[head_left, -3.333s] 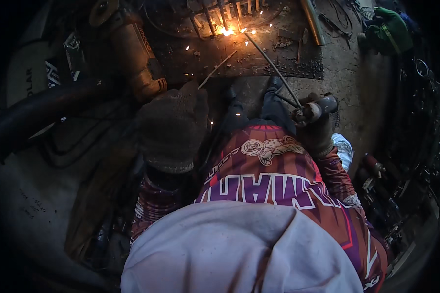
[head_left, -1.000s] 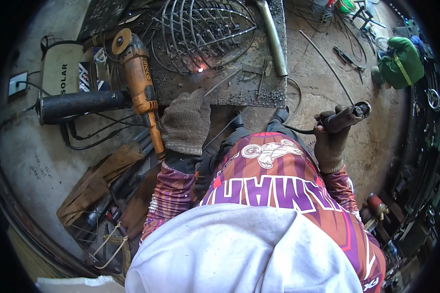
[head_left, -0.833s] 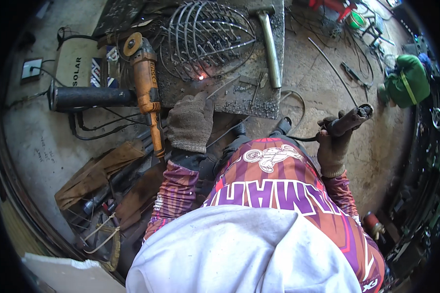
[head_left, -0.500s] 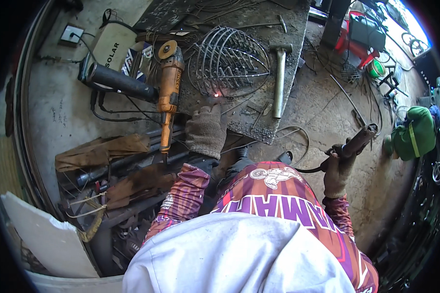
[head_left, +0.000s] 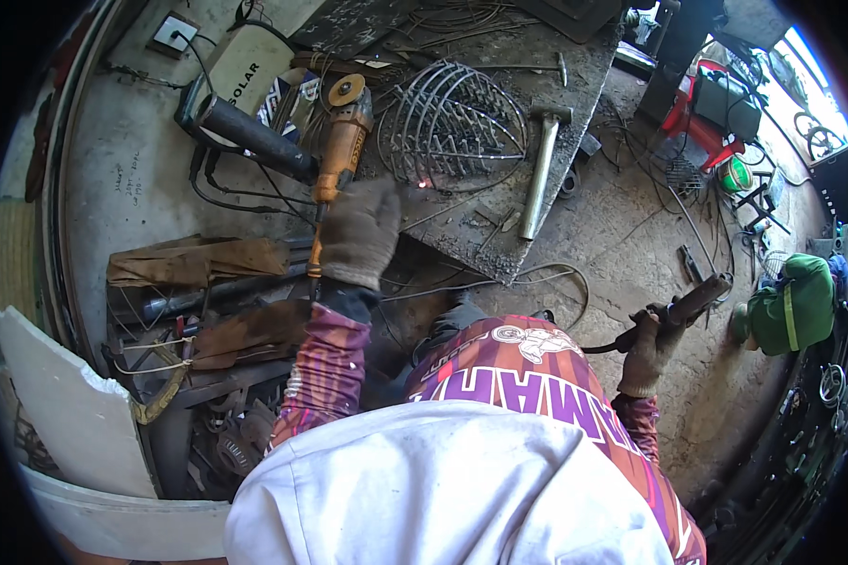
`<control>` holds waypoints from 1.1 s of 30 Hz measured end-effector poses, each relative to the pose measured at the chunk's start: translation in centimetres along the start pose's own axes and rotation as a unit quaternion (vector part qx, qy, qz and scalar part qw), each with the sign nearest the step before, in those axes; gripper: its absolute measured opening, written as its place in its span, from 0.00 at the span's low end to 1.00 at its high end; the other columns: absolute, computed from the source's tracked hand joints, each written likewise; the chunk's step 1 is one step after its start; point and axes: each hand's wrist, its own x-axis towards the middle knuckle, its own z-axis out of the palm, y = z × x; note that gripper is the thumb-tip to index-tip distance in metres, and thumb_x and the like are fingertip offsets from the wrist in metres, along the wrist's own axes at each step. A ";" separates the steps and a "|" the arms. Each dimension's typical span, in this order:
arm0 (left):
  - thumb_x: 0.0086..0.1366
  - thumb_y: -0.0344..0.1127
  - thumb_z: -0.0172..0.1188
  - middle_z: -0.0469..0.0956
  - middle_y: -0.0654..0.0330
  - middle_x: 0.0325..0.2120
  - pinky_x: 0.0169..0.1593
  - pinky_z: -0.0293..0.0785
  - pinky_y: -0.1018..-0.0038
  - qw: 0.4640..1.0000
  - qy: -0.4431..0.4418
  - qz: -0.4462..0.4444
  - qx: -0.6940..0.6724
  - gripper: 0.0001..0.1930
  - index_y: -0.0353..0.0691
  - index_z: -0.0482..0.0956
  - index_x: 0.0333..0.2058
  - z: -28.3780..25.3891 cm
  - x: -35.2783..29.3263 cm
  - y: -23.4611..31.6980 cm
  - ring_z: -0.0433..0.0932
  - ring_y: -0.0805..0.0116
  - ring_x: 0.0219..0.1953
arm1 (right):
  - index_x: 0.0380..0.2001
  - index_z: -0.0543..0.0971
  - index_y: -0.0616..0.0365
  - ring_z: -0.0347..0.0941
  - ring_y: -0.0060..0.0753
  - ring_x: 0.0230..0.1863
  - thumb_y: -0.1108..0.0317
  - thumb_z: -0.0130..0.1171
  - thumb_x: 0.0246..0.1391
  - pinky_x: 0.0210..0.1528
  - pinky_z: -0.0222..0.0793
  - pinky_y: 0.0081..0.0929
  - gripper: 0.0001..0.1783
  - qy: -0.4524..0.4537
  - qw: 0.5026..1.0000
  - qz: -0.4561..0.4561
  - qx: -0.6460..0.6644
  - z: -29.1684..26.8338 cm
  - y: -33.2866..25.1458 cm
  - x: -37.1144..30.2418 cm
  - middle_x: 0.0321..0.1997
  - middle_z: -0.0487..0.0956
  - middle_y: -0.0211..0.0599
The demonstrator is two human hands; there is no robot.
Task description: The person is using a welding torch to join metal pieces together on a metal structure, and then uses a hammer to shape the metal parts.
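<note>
My left hand, in a grey-brown work glove, is closed above the lower body of an orange angle grinder. Its curled fingers hide whatever they might hold. To its right, a round grate of bent metal rods lies on the metal workbench, with a small red-glowing spot on its near edge. My gloved right hand grips a dark welding electrode holder out to the right, over the floor. A cable runs from the holder toward my body.
A hammer with a metal handle lies on the bench's right side, a thinner hammer beyond it. At left, a dark cylinder rests by a pale box. A green-covered object stands at far right; cables cross the floor.
My left hand has moved left and up from beside the grate to over the grinder. The right hand still grips the holder, now slightly lower in view. The whole view has shifted a little.
</note>
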 end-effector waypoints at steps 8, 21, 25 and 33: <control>0.66 0.37 0.63 0.85 0.50 0.39 0.47 0.79 0.64 0.976 0.017 0.157 -0.147 0.11 0.39 0.85 0.44 -0.6 14.6 1.7 0.84 0.52 0.42 | 0.69 0.59 0.58 0.76 0.25 0.35 0.71 0.53 0.68 0.23 0.71 0.20 0.29 0.061 0.998 -0.024 0.012 1.3 -0.2 -1.0 0.44 0.75 0.35; 0.63 0.57 0.62 0.84 0.49 0.47 0.52 0.77 0.61 0.919 -0.314 0.179 0.157 0.30 0.46 0.79 0.58 27.4 34.4 12.5 0.83 0.54 0.49 | 0.67 0.61 0.60 0.76 0.29 0.40 0.72 0.54 0.68 0.43 0.75 0.28 0.27 0.226 0.974 0.012 -0.015 5.7 -1.5 -9.8 0.45 0.74 0.36; 0.63 0.57 0.61 0.83 0.48 0.48 0.52 0.77 0.60 0.915 -0.315 0.163 0.191 0.29 0.45 0.80 0.57 29.2 34.6 14.3 0.83 0.54 0.49 | 0.68 0.60 0.60 0.76 0.29 0.39 0.72 0.54 0.68 0.45 0.74 0.29 0.28 0.278 0.960 -0.003 -0.038 4.5 0.4 -11.9 0.45 0.74 0.35; 0.63 0.57 0.61 0.83 0.47 0.49 0.53 0.76 0.59 0.907 -0.283 0.198 0.241 0.28 0.43 0.82 0.53 22.2 35.2 14.1 0.83 0.53 0.50 | 0.67 0.60 0.61 0.76 0.29 0.39 0.67 0.55 0.69 0.47 0.76 0.31 0.28 0.234 0.972 0.001 -0.029 2.1 0.4 -8.5 0.44 0.75 0.35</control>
